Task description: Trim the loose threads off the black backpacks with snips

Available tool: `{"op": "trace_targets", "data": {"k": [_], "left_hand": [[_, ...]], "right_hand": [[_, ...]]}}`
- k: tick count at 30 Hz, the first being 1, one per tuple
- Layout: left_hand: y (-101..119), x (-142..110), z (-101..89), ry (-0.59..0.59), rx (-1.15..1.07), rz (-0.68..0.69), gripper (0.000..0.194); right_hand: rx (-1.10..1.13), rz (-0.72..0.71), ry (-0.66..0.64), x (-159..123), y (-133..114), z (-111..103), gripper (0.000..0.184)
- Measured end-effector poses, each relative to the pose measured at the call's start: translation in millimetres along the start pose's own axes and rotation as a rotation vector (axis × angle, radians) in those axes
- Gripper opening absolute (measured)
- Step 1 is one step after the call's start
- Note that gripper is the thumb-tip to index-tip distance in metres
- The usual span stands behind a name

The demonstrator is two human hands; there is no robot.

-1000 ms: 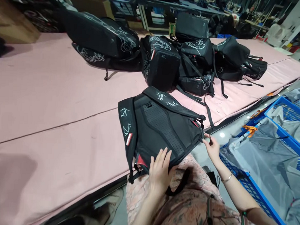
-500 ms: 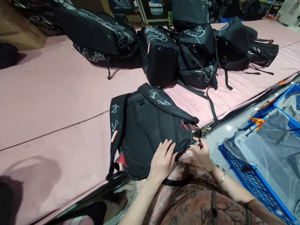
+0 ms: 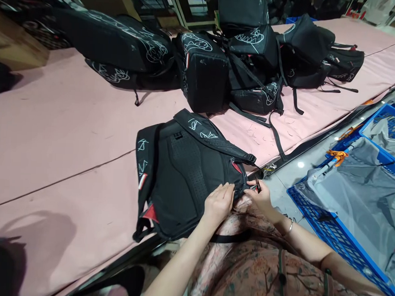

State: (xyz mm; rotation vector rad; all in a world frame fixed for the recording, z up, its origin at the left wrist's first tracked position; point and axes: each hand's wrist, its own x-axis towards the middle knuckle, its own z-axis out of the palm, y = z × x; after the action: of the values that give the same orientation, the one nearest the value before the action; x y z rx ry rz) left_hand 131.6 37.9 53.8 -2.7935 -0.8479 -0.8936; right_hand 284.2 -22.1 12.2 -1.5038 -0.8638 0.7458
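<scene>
A black backpack point(image 3: 183, 177) lies with its padded back panel up at the table's near edge, shoulder straps spread, white line drawings on the straps and red patches near the lower corners. My left hand point(image 3: 219, 203) is closed on the backpack's bottom edge, fingers together on the fabric. Beside it at the lower right corner, my right hand point(image 3: 262, 197) is closed around what look like small dark thread snips point(image 3: 257, 185), partly hidden by the fingers. The right fingertips are close to the corner; whether they also pinch the fabric is hard to see.
Several black backpacks point(image 3: 206, 81) with white drawings stand and lie in a row across the pink-covered table point(image 3: 71, 148), their straps hanging loose. Blue plastic crates point(image 3: 327, 230) with grey lining stand on the floor to the right. A cardboard box point(image 3: 19, 42) is at the far left.
My left hand has shifted toward the backpack's lower right corner, and its fingers have drawn together. The right hand stays at that corner with the snips. The whole view has shifted slightly.
</scene>
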Motion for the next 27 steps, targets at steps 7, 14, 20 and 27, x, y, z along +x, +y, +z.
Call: {"op": "trace_targets", "data": {"k": [7, 14, 20, 27], "left_hand": [[-0.4, -3.0, -2.2, 0.069, -0.063, -0.175, 0.019], [2.6, -7.0, -3.7, 0.024, -0.124, -0.294, 0.020], [11.9, -4.3, -7.2, 0.013, -0.167, -0.330, 0.021], [17.5, 26.5, -19.1, -0.122, -0.107, -0.268, 0.020]], "right_hand": [[0.060, 0.001, 0.028, 4.8, 8.2, 18.5, 0.017], [0.045, 0.041, -0.014, 0.9, -6.5, 8.6, 0.013], [0.080, 0.105, -0.176, 11.4, -24.0, -4.9, 0.019], [0.125, 0.162, -0.291, 17.1, -37.8, -8.8, 0.024]]}}
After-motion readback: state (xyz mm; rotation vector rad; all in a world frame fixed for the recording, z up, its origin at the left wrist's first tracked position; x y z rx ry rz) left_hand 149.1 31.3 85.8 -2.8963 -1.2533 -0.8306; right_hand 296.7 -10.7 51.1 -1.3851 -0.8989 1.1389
